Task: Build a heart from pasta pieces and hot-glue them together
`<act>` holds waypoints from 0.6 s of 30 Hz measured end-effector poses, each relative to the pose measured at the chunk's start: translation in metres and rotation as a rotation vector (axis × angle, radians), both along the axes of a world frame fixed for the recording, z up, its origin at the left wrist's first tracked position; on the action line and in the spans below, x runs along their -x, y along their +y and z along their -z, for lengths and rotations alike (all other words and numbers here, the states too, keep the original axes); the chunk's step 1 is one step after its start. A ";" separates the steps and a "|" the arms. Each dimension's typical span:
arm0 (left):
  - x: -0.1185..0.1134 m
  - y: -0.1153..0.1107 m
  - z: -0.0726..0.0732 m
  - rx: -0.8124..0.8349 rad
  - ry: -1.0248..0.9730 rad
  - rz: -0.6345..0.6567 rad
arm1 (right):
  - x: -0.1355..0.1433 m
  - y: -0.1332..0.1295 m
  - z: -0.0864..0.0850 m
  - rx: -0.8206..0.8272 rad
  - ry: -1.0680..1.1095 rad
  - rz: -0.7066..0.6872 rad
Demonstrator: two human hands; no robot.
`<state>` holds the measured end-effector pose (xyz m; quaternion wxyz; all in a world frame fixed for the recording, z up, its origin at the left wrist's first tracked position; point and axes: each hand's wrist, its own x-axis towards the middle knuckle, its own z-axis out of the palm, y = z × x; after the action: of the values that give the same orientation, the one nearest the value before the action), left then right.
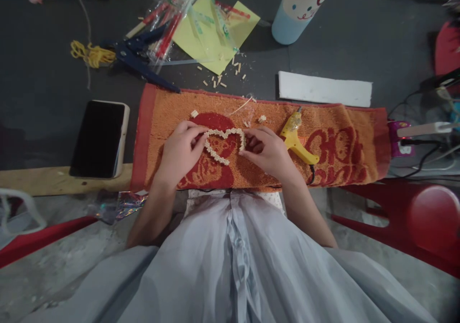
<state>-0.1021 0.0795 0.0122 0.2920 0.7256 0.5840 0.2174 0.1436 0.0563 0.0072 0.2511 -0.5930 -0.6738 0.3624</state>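
Note:
Between my hands is a heart-shaped outline (pixel 216 156) made of small pale wooden pieces, with a gap at its lower right side. My left hand (pixel 182 149) pinches its left edge between thumb and fingers. My right hand (pixel 268 150) has its thumb and forefinger closed on the right edge. The heart is over an orange and red towel (pixel 168 102). Small wooden clusters (pixel 262 119) lie on the towel beyond it, with another cluster (pixel 194 114) nearer the left. Right of my right hand rests a yellow glue gun (pixel 297 143).
A phone (pixel 97 138) lies to the left. Blue cutting pliers (pixel 138 54), yellow paper (pixel 201 30), plastic-wrapped sticks (pixel 168 35) and wooden bits (pixel 219 81) are spread behind the towel. A white strip (pixel 325 89) and a bottle (pixel 296 14) are at the back right; a power strip (pixel 400 141) with cables is at right.

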 end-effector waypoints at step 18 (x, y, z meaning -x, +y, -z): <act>0.009 -0.013 0.005 0.017 -0.097 -0.025 | -0.004 0.000 0.003 0.017 0.000 -0.028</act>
<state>-0.1109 0.0667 0.0074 0.3232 0.7045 0.5798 0.2510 0.1475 0.0560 0.0040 0.2410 -0.5854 -0.6790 0.3718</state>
